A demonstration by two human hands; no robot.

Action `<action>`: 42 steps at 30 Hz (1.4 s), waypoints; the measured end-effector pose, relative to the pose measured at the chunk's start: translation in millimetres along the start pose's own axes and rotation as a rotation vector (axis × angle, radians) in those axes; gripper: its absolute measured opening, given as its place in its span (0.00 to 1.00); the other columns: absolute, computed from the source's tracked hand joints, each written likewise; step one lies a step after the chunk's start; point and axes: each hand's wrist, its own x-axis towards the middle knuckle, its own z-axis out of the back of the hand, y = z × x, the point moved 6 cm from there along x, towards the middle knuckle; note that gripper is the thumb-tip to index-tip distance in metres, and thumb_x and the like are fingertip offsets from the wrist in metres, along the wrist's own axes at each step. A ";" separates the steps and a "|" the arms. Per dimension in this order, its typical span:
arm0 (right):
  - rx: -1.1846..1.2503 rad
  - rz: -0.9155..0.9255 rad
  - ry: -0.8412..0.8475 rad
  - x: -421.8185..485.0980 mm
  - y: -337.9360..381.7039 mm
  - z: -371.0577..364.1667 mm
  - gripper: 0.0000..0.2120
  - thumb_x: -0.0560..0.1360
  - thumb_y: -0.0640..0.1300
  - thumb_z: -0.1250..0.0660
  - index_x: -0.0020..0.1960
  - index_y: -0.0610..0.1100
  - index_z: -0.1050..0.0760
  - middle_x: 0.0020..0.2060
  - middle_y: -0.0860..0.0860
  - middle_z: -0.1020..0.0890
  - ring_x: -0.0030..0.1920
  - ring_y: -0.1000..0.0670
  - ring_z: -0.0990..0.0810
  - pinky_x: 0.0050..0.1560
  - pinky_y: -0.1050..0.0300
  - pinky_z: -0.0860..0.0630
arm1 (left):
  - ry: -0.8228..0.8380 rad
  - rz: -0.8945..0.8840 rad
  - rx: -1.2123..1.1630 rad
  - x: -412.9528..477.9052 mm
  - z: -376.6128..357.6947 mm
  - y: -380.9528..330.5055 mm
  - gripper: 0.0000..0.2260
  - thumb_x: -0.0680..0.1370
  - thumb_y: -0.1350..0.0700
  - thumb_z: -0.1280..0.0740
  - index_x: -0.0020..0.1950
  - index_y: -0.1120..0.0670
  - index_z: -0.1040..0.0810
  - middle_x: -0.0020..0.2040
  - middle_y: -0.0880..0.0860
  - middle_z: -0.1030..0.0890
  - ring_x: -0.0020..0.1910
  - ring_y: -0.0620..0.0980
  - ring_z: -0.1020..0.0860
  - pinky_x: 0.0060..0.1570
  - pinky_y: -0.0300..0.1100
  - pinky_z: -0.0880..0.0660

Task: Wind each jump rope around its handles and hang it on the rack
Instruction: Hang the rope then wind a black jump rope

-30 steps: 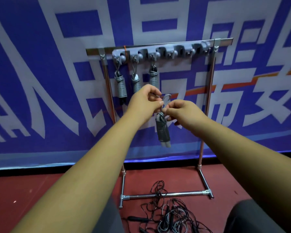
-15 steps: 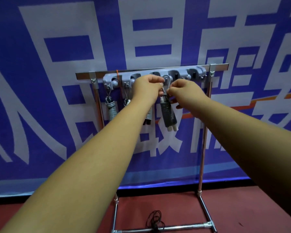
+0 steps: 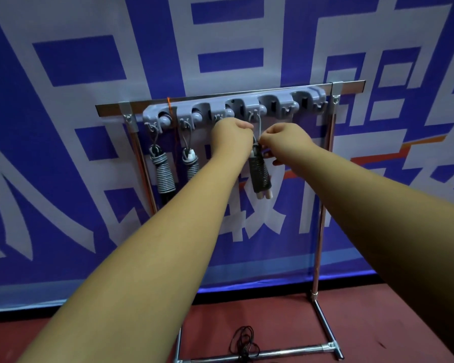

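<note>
**A:** What has been changed in the last second?

**B:** The rope (image 3: pixel 258 171) has been raised from well below the hooks up to the top bar of the rack (image 3: pixel 351 85). Its loop (image 3: pixel 259 128) now appears to be laid over the fourth hook (image 3: pixel 252 116) from the left end. Full seating cannot be confirmed.

**A:** How is it held?

**B:** It is pinched at its top by the fingers of the right hand (image 3: pixel 283 140). The fingers of the left hand (image 3: pixel 231 137) are curled just beside the loop, but whether anything is gripped there cannot be told.

**A:** What is meant by that for the task?

**B:** This hanging is judged nearly done, with only the release left. Two hung ropes (image 3: pixel 164 174) are seen toward the left end. A loose rope (image 3: pixel 244 341) is seen on the floor (image 3: pixel 378 323) at the rack's base, so more winding is probably required.
</note>
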 end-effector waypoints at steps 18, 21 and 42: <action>0.115 -0.499 0.194 -107.0 -259.2 -140.5 0.10 0.79 0.43 0.33 0.54 0.38 0.17 0.51 0.41 0.12 0.43 0.45 0.15 0.42 0.51 0.23 | 0.326 0.521 -0.076 -166.1 -25.9 286.5 0.12 0.82 0.64 0.38 0.48 0.53 0.17 0.47 0.53 0.15 0.37 0.50 0.19 0.34 0.41 0.23; 0.011 -0.607 0.307 -145.2 -327.0 -181.0 0.09 0.78 0.44 0.32 0.50 0.39 0.17 0.50 0.38 0.12 0.45 0.37 0.14 0.42 0.49 0.22 | 0.396 0.666 0.014 -205.9 -35.3 362.4 0.11 0.82 0.62 0.37 0.46 0.51 0.18 0.47 0.52 0.15 0.36 0.48 0.19 0.35 0.40 0.24; -0.324 -1.046 0.979 -386.9 -594.3 -320.6 0.13 0.81 0.42 0.37 0.50 0.36 0.16 0.43 0.41 0.12 0.42 0.43 0.11 0.36 0.52 0.15 | 0.845 0.985 0.590 -444.6 -43.6 670.3 0.29 0.80 0.53 0.33 0.82 0.45 0.31 0.83 0.53 0.35 0.79 0.55 0.32 0.79 0.45 0.37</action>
